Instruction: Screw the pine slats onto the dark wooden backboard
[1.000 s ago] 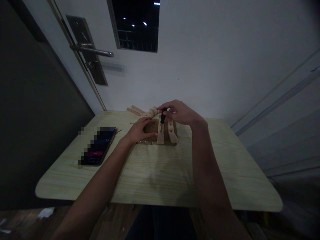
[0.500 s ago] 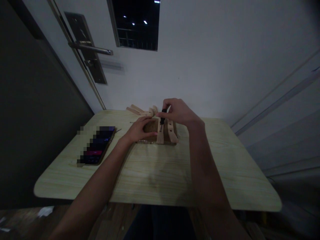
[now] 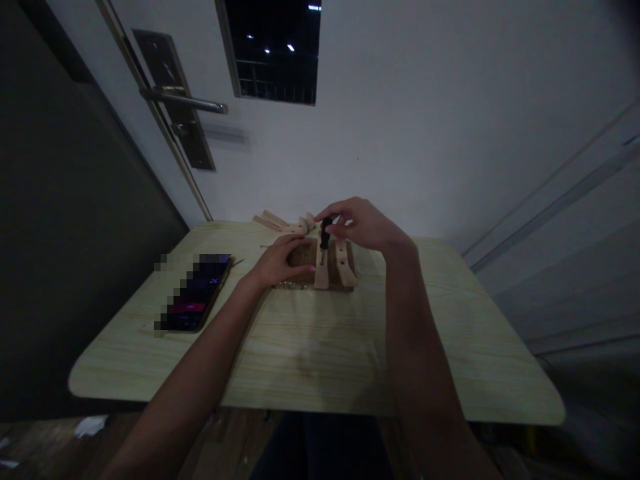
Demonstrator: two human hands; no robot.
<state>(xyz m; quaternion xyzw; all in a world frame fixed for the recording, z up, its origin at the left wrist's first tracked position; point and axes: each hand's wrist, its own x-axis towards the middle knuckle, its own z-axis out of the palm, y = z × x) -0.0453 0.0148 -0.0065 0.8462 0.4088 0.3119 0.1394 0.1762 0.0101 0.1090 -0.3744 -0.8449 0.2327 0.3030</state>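
A small brown board (image 3: 305, 255) with two pale wooden strips (image 3: 332, 267) across it lies at the far middle of the table. My left hand (image 3: 278, 261) rests on the board's left side, fingers curled over it. A black-handled screwdriver (image 3: 325, 235) stands upright on the left strip. My right hand (image 3: 363, 224) pinches the top of its handle with fingertips.
Several loose pale wooden pieces (image 3: 284, 222) lie behind the board near the wall. A phone (image 3: 196, 300) with a lit screen lies on the table's (image 3: 320, 353) left part. A door with a metal handle (image 3: 184, 102) stands at the far left.
My right fingers have shifted round the screwdriver handle, as in a turn. The left hand and the board have stayed put.
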